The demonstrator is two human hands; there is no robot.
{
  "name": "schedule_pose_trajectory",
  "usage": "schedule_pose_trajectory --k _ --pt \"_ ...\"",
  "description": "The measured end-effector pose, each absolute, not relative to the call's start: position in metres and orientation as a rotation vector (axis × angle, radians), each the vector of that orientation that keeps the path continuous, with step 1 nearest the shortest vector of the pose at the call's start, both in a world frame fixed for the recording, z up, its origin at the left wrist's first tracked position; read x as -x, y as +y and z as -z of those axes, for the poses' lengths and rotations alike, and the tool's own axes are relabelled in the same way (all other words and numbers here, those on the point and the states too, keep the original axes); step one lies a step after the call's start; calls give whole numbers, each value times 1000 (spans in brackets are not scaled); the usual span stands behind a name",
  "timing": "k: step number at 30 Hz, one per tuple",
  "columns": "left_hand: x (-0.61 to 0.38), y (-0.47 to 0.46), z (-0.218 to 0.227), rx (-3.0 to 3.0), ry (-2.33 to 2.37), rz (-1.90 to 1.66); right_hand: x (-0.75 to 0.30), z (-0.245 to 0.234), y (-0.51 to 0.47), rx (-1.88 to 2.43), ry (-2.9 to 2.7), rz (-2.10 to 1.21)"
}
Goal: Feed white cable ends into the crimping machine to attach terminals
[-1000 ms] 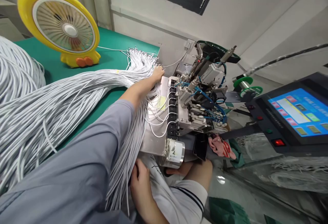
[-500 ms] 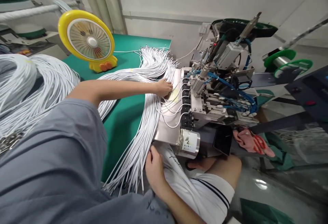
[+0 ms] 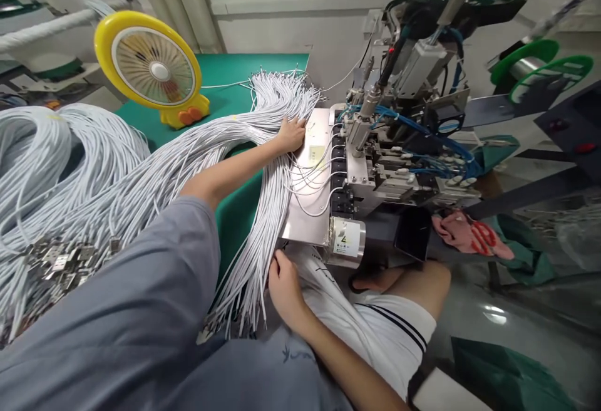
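Left hand (image 3: 292, 134) rests on the white cables (image 3: 275, 204), its grip unclear; right hand (image 3: 284, 282) curls beside their near ends, grip also hidden. Left of the metal plate (image 3: 305, 228), their long axis runs lengthwise, near tips pointing toward the wearer.

Room on tabletop (image 3: 228, 101) btwn fan (image 3: 159, 71) & cables (image 3: 273, 201); looped wires (image 3: 315, 215) block mach. (image 3: 359, 173), depth unclear.

Cables (image 3: 271, 210) white, table (image 3: 225, 66) green. Fan (image 3: 159, 71), far left: yellow rim, white centre, orange feet. Sleeve (image 3: 154, 286) plain grey. Shorts (image 3: 401, 345) white, dark stripes. Note (image 3: 315, 156) pale yellow. Spool (image 3: 523, 66), far right: green rims. Cloth (image 3: 453, 229) at right pink.
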State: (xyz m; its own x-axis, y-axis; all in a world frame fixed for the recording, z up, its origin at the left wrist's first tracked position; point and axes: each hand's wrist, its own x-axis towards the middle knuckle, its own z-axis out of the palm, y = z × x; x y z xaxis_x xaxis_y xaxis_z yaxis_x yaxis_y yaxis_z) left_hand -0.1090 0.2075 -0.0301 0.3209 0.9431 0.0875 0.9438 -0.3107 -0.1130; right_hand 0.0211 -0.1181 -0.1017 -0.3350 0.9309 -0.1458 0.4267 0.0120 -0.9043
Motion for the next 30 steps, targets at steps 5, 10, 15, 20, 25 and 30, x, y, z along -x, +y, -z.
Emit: schedule_pose_trajectory --k 5,10,15,20,25,30 --pt "87 163 9 2448 -1600 405 -63 80 -112 1441 -2016 -1109" --pt "18 54 10 3200 -520 923 -98 70 -106 1547 -2145 -846" --pt "-9 -5 9 3674 -354 570 -106 67 -110 1434 -2255 -753" --pt "3 0 10 4081 -615 567 -122 45 -99 1515 -2245 -745" --pt "6 4 23 4303 -769 428 -133 41 -104 1564 -2151 -1101" --pt "5 2 30 4311 -622 160 -162 46 -123 1596 -1788 -1359"
